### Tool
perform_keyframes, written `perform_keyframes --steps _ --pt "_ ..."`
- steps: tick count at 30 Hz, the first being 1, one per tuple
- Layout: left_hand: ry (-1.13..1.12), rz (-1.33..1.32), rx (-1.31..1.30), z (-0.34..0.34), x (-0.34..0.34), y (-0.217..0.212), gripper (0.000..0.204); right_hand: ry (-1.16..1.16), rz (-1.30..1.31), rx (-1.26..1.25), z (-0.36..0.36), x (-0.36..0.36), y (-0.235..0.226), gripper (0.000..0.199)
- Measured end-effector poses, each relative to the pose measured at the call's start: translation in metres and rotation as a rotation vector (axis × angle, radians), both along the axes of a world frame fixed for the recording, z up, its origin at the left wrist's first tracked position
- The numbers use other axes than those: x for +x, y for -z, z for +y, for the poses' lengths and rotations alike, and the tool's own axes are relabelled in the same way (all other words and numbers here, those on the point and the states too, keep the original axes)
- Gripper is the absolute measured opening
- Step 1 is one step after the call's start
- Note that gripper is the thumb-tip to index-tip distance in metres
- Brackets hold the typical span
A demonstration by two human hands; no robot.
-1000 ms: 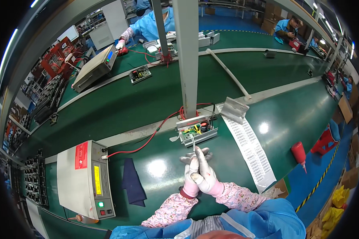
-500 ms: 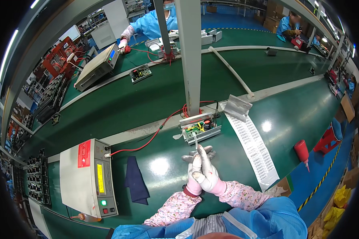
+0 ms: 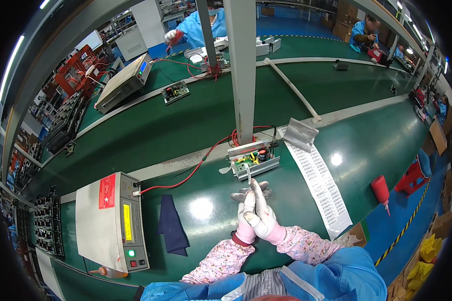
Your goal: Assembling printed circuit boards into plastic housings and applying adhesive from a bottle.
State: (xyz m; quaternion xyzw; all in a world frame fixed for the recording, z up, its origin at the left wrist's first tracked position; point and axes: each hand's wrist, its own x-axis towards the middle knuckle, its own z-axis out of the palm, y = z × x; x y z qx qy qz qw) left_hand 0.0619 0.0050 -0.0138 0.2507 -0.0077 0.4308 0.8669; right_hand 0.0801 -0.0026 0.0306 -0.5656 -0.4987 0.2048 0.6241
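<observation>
My left hand (image 3: 244,223) and my right hand (image 3: 262,218), both in white gloves with grey-smudged fingers, are pressed together over the green bench. A short white cable (image 3: 248,174) runs from a circuit board (image 3: 251,159) down to my fingertips. Both hands look closed around its lower end, though the exact grip is hidden between the fingers. The board, carrying yellow and black parts, sits in an open silver metal housing (image 3: 258,169) just beyond my hands. Red and black leads lie around the housing's far side.
Left stands a beige test unit (image 3: 98,226) with a lit yellow display; a dark blue cloth (image 3: 173,226) lies beside it. To the right are a label sheet (image 3: 319,185), a bent metal cover (image 3: 300,134) and a red bottle (image 3: 379,189). A grey post (image 3: 242,75) rises ahead. Co-workers sit beyond.
My hands stay together by the housing, with the right index finger slightly higher and straighter. Across the bench, a co-worker's gloved hand has lifted a red object away from the far test unit.
</observation>
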Motion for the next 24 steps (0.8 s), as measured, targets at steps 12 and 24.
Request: perform_keyframes --steps 12,24 --pt "-0.186 -0.043 -0.013 0.000 0.008 -0.006 0.087 -0.010 0.043 -0.019 0.003 0.000 0.009 0.084" --pt "-0.189 0.144 0.169 0.017 0.017 0.056 0.087 -0.002 0.244 -0.060 0.006 -0.005 0.017 0.098"
